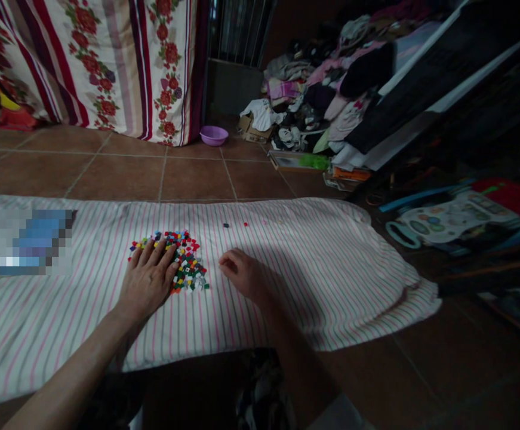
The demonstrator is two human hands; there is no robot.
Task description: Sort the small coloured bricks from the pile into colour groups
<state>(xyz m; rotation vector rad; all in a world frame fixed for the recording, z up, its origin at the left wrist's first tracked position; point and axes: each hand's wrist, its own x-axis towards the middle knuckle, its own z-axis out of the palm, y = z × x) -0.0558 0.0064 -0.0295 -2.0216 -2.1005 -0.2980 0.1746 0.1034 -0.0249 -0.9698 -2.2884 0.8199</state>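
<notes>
A heap of small square tiles (pixel 190 266) in red, yellow, green, white, black and other colours lies on a striped cloth (pixel 331 263). Fingers spread, my left hand (pixel 148 275) rests flat on the heap's left part and covers some tiles. Just right of the heap, over the cloth, my right hand (pixel 240 272) is closed with thumb and fingers drawn together. What it holds, if anything, is hidden. Beyond it lie single tiles set apart: a dark tile (pixel 226 225), a red tile (pixel 246 224) and a faint pink tile (pixel 265 223).
On the cloth's left part lies a blurred-out bluish object (pixel 40 239). Behind, on the tiled floor (pixel 129 170), are a purple basin (pixel 214 135) and a large clothes pile (pixel 322 89). A flowered curtain (pixel 120 60) hangs at the back. Right stands a child's toy panel (pixel 443 221).
</notes>
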